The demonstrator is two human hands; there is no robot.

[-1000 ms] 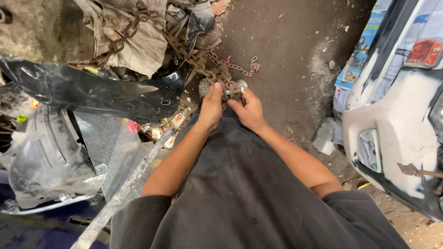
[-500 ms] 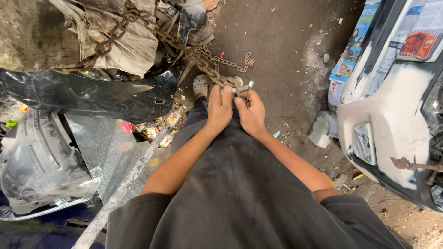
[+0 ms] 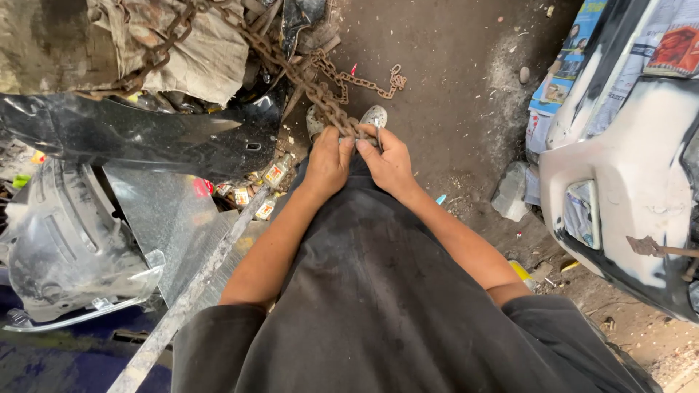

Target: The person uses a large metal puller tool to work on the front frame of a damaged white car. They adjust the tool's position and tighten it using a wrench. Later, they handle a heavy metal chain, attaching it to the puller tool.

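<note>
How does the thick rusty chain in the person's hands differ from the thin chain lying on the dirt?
The thick rusty chain has heavy links, is gripped by the left hand and right hand, and runs up over the junk pile. The thin chain has small links and lies loose, untouched. Both look rusty brown.

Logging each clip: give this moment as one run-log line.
left hand: gripping rusty chain | right hand: gripping same chain | chain: runs up-left over debris | white bumper: at right
</note>
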